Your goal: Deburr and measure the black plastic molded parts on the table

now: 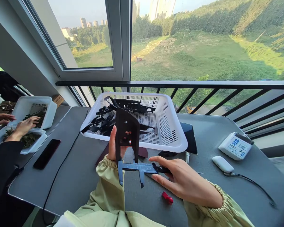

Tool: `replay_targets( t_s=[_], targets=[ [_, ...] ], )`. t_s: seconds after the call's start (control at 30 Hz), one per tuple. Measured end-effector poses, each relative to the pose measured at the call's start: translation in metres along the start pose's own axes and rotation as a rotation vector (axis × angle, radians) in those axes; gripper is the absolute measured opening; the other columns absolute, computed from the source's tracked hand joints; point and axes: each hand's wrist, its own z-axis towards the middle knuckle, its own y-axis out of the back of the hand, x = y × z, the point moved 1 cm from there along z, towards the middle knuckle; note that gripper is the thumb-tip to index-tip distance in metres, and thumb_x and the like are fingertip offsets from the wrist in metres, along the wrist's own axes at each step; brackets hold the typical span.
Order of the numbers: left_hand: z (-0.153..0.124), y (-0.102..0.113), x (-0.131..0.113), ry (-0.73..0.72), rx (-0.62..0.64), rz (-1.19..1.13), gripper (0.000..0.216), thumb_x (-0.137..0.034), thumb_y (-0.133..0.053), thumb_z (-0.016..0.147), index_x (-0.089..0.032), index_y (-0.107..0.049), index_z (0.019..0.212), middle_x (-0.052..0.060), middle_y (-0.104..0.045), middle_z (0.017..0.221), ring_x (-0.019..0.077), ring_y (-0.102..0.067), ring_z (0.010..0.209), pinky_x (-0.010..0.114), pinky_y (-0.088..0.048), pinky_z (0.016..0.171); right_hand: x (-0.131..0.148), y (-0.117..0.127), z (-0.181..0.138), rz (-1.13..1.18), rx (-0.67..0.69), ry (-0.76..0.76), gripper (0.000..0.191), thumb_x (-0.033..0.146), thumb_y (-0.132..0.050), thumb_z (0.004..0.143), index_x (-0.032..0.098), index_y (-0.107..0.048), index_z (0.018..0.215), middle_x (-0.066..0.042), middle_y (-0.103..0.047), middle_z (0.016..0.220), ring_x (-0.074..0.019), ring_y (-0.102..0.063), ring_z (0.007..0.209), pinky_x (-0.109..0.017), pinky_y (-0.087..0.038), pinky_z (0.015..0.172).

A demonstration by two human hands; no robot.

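Note:
My left hand [112, 146] is closed around a black plastic bracket [127, 127], held upright in front of the basket. A blue-grey vernier caliper [137, 167] lies across the bracket's lower end, its jaws by the two legs; whether both jaws touch cannot be made out. My right hand [177, 176] grips the caliper's dark beam end between thumb and fingers. Behind the bracket, a white plastic basket [175, 126] holds several black plastic parts [104, 118]. A small red object [167, 198] lies on the table below the caliper.
On the grey table [73, 179] are a phone [47, 154] and black cable at left, a white earphone case [223, 164] and a white labelled box [236, 146] at right. A dark tablet-like object [189, 137] sits beside the basket. Another person's hands [26, 126] reach into leaf-filled tubs [35, 143].

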Motion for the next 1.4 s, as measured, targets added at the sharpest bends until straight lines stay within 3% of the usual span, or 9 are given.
replay_targets(
  t_s=[0.17,0.4,0.63,0.73,0.83,1.03,1.13,1.2,1.4],
  targets=[
    [0.003,0.004,0.003,-0.006,0.034,-0.017,0.053,-0.041,-0.026,0.095,-0.019,-0.073,0.093,0.005,-0.076,0.086,0.0256,-0.069,0.092,0.029,-0.055,0.059,0.0,0.001,0.001,0.107,0.041,0.038,0.031,0.03,-0.053,0.09,0.02,-0.063,0.117,-0.005,-0.075,0.09,-0.017,-0.069,0.07,-0.024,-0.049,0.058],
    [0.002,0.002,0.002,0.002,0.044,-0.026,0.059,-0.041,-0.019,0.097,-0.018,-0.073,0.092,0.005,-0.076,0.087,0.0232,-0.071,0.084,0.028,-0.055,0.058,-0.003,-0.003,-0.001,0.137,0.003,0.056,0.031,0.027,-0.054,0.088,0.018,-0.065,0.116,-0.007,-0.076,0.098,-0.0188,-0.07,0.076,-0.027,-0.054,0.067],
    [0.004,0.002,0.005,-0.007,0.014,-0.097,0.047,-0.047,-0.039,0.092,-0.015,-0.073,0.09,0.009,-0.075,0.078,0.021,-0.07,0.067,0.027,-0.054,0.051,0.0,-0.003,0.0,0.109,-0.032,0.076,0.027,0.026,-0.053,0.089,0.02,-0.063,0.113,-0.008,-0.073,0.1,-0.0191,-0.069,0.08,-0.028,-0.055,0.068],
    [0.003,0.002,0.004,0.019,0.052,-0.055,0.055,-0.044,-0.027,0.096,-0.017,-0.075,0.088,0.007,-0.075,0.081,0.0218,-0.071,0.072,0.029,-0.055,0.055,-0.003,-0.004,0.0,0.13,-0.135,0.101,0.027,0.027,-0.052,0.09,0.02,-0.062,0.114,-0.008,-0.072,0.101,-0.0194,-0.069,0.084,-0.029,-0.056,0.07],
    [0.001,0.001,0.003,0.035,0.091,-0.042,0.061,-0.042,-0.02,0.097,-0.02,-0.076,0.086,0.003,-0.076,0.078,0.021,-0.071,0.071,0.028,-0.054,0.054,-0.011,-0.007,0.002,0.153,-0.371,0.107,0.032,0.033,-0.049,0.094,0.019,-0.059,0.121,-0.01,-0.072,0.107,-0.0205,-0.07,0.092,-0.029,-0.057,0.075],
    [0.003,0.0,0.005,0.048,0.136,-0.102,0.044,-0.047,-0.042,0.093,-0.016,-0.073,0.093,0.007,-0.075,0.074,0.0189,-0.07,0.058,0.025,-0.054,0.046,-0.021,-0.011,0.008,0.075,-0.6,-0.01,0.037,0.042,-0.05,0.094,0.022,-0.061,0.123,-0.008,-0.075,0.102,-0.0193,-0.071,0.073,-0.029,-0.058,0.068],
    [0.004,0.002,0.005,0.08,0.15,-0.098,0.046,-0.05,-0.043,0.091,-0.015,-0.072,0.093,0.009,-0.075,0.076,0.0207,-0.071,0.06,0.025,-0.054,0.043,-0.019,-0.01,0.01,0.01,-0.716,-0.025,0.033,0.039,-0.051,0.093,0.023,-0.063,0.12,-0.008,-0.072,0.096,-0.02,-0.07,0.077,-0.031,-0.058,0.071],
    [0.004,0.003,0.005,0.089,0.153,-0.106,0.047,-0.05,-0.042,0.092,-0.014,-0.072,0.093,0.009,-0.075,0.076,0.0205,-0.071,0.061,0.025,-0.055,0.044,-0.018,-0.01,0.011,-0.019,-0.751,-0.004,0.03,0.037,-0.052,0.093,0.023,-0.063,0.118,-0.008,-0.069,0.096,-0.0208,-0.069,0.083,-0.031,-0.058,0.073],
    [0.005,0.003,0.004,0.114,0.14,-0.072,0.052,-0.046,-0.031,0.096,-0.012,-0.069,0.107,0.01,-0.076,0.079,0.0217,-0.071,0.058,0.026,-0.053,0.038,-0.023,-0.014,0.012,-0.056,-0.718,0.023,0.034,0.04,-0.049,0.095,0.02,-0.061,0.12,-0.006,-0.07,0.082,-0.0139,-0.062,0.055,-0.027,-0.053,0.057]
  ],
)
